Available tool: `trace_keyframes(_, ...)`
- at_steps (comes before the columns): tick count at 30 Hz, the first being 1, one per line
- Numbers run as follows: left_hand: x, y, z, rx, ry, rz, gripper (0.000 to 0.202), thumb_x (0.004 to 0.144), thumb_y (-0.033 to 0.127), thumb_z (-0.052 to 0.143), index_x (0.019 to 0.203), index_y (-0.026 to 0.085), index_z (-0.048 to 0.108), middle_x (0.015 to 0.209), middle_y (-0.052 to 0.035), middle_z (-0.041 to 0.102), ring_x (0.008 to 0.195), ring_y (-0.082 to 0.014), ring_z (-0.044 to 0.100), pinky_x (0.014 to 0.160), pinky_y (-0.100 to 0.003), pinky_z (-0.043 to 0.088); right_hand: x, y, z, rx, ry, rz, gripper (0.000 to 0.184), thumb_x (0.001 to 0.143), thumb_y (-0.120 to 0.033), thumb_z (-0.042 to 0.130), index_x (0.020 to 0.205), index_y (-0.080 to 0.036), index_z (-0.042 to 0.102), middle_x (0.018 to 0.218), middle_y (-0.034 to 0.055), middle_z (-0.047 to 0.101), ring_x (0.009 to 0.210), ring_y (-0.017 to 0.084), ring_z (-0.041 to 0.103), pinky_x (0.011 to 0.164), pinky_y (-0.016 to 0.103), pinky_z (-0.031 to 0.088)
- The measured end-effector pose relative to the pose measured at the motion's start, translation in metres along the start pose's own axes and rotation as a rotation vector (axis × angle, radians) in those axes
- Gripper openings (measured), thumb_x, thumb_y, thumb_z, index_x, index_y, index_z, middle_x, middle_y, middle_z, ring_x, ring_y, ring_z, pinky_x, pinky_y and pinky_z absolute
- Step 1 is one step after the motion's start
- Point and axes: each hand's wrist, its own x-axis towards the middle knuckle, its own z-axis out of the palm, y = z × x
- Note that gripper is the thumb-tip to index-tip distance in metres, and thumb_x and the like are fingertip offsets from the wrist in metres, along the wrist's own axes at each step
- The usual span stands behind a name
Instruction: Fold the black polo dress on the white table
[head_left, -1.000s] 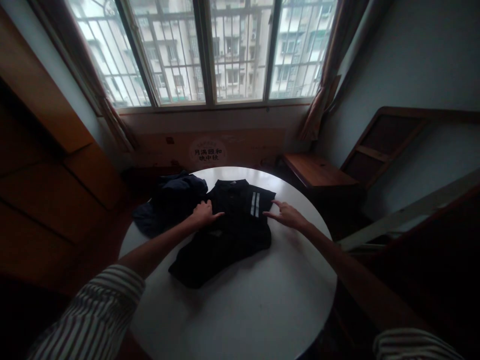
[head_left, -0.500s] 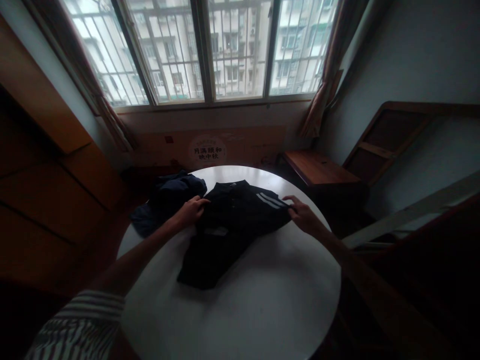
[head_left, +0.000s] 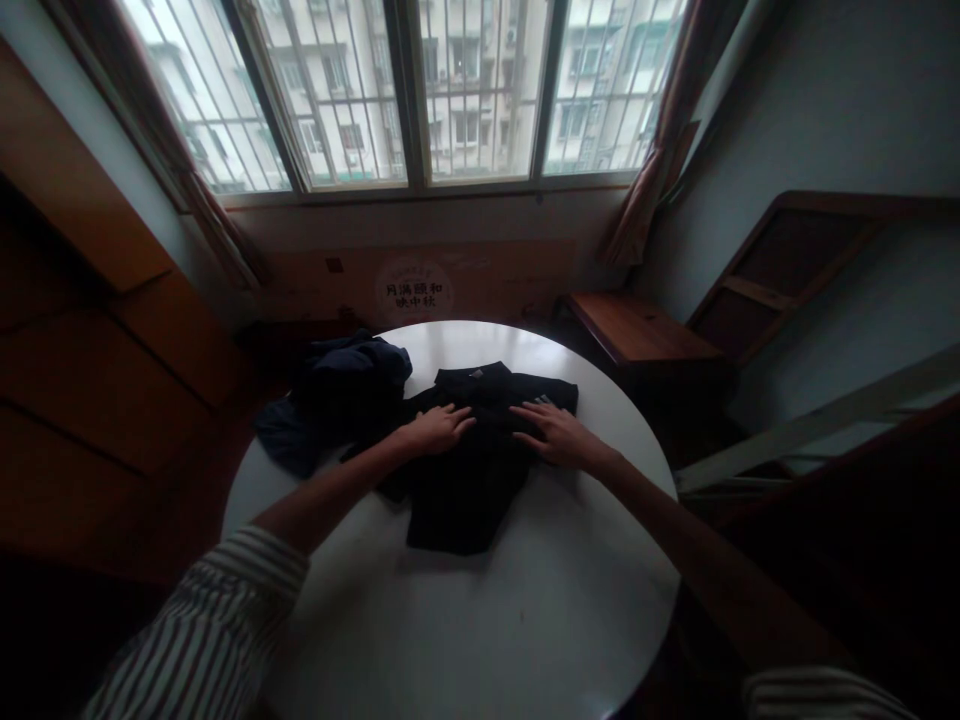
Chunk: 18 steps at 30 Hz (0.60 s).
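A black collared shirt [head_left: 469,500] lies spread on a round white table [head_left: 577,600], its collar toward the window and its hem toward me. White stripes show on its right side, partly under my fingers. My left hand [head_left: 439,428] rests on the left of the shirt's upper part, fingers stretched out. On the right of the chest lies my right hand [head_left: 551,432], open, with the fingers spread. Neither hand grips the cloth. The shirt's left sleeve is partly hidden behind my left forearm.
A heap of dark blue clothing [head_left: 341,375] sits at the table's far left edge, near the shirt. Beyond the table stand a low wooden cabinet [head_left: 645,330] at the right and a barred window [head_left: 472,100]. Wooden cupboards [head_left: 97,380] line the left side.
Both hands have let go of the shirt's shoulder and sleeve edges and moved inward onto its chest, laid open. The shirt now lies straighter, its hem shifted right.
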Motion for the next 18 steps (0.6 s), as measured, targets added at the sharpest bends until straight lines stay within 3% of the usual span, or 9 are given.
trace_keyframes(2, 0.023, 0.000, 0.016, 0.045, -0.063, -0.116, 0.059, 0.100, 0.054, 0.034, 0.155, 0.032, 0.032, 0.163, -0.0105, 0.024, 0.149, -0.0412, 0.017, 0.110, -0.071, 0.022, 0.017, 0.001, 0.012, -0.113, -0.097, 0.102, 0.056, 0.096, -0.055, 0.045, 0.149, -0.035, 0.045, 0.159, 0.0072, 0.036, 0.143, 0.043, 0.031, 0.109, 0.067, 0.029)
trace_keyframes(5, 0.054, -0.015, 0.024, 0.069, -0.018, -0.132, 0.057, 0.101, 0.053, 0.031, 0.156, 0.037, 0.027, 0.166, -0.0070, 0.015, 0.151, -0.0401, 0.006, 0.109, -0.076, 0.010, 0.043, 0.017, 0.021, -0.163, -0.123, 0.163, 0.056, 0.099, -0.054, 0.040, 0.152, -0.036, 0.038, 0.163, 0.0063, 0.027, 0.145, 0.046, 0.025, 0.109, 0.072, 0.023)
trace_keyframes(9, 0.084, -0.034, 0.012, 0.020, 0.110, -0.027, 0.050, 0.101, 0.039, 0.039, 0.151, 0.035, 0.038, 0.160, -0.0078, 0.033, 0.149, -0.0380, 0.021, 0.110, -0.072, 0.017, 0.081, 0.043, 0.021, -0.148, -0.094, 0.135, 0.051, 0.101, -0.049, 0.040, 0.150, -0.034, 0.043, 0.160, 0.0074, 0.034, 0.143, 0.044, 0.030, 0.107, 0.072, 0.026)
trace_keyframes(13, 0.095, -0.030, -0.002, -0.032, 0.330, 0.089, 0.046, 0.096, 0.024, 0.049, 0.142, 0.027, 0.053, 0.150, -0.0114, 0.048, 0.140, -0.0347, 0.037, 0.111, -0.063, 0.029, 0.104, 0.046, 0.015, -0.171, 0.016, 0.146, 0.048, 0.099, -0.047, 0.047, 0.142, -0.027, 0.052, 0.154, 0.0108, 0.043, 0.137, 0.042, 0.037, 0.106, 0.070, 0.029)
trace_keyframes(16, 0.089, -0.019, -0.001, -0.039, 0.368, 0.136, 0.044, 0.093, 0.017, 0.050, 0.136, 0.023, 0.059, 0.142, -0.0124, 0.055, 0.133, -0.0302, 0.045, 0.111, -0.052, 0.035, 0.092, 0.034, 0.007, -0.206, 0.159, 0.037, 0.038, 0.099, -0.036, 0.048, 0.128, -0.016, 0.062, 0.138, 0.0188, 0.057, 0.128, 0.038, 0.046, 0.106, 0.059, 0.033)
trace_keyframes(18, 0.078, -0.012, 0.004, -0.056, 0.358, 0.253, 0.044, 0.092, 0.015, 0.051, 0.134, 0.020, 0.060, 0.137, -0.0121, 0.059, 0.128, -0.0266, 0.051, 0.110, -0.045, 0.039, 0.071, 0.026, 0.002, -0.168, 0.174, -0.080, 0.031, 0.099, -0.025, 0.044, 0.114, -0.013, 0.068, 0.115, 0.0188, 0.066, 0.113, 0.031, 0.056, 0.100, 0.047, 0.041)
